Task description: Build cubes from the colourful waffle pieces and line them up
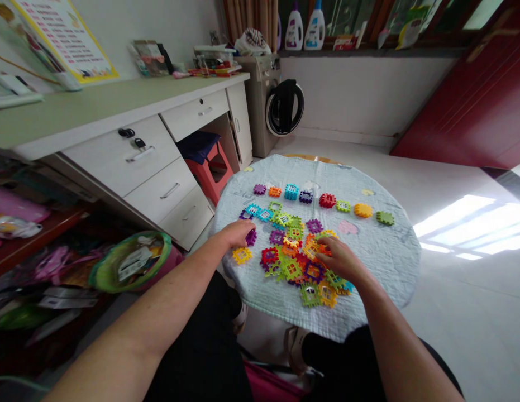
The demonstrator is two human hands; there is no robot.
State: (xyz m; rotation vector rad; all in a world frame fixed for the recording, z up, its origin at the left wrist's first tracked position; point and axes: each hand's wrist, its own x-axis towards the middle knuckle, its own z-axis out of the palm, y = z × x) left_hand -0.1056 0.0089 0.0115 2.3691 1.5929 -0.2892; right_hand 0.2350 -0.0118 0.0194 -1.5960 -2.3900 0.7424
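My left hand point(238, 233) is at the left of the cloth-covered round table, its fingers closed on a purple square building block point(251, 237). A yellow block point(242, 255) lies just below that hand. Over the right part of a loose pile of notched square blocks point(291, 268), my right hand point(338, 255) reaches with its fingers apart, touching or just above orange blocks point(312, 247). The pile mixes green, red, orange, purple, yellow and blue pieces, many with window-like cutouts. What lies under the right fingertips is partly hidden.
Behind the pile runs a row of blocks grouped by colour, from purple point(260, 190) past red point(327, 200) to dark green point(385, 218). A white desk point(159, 151) stands at left, with a red stool point(211, 167) under it. A bin point(165, 262) sits left of the table.
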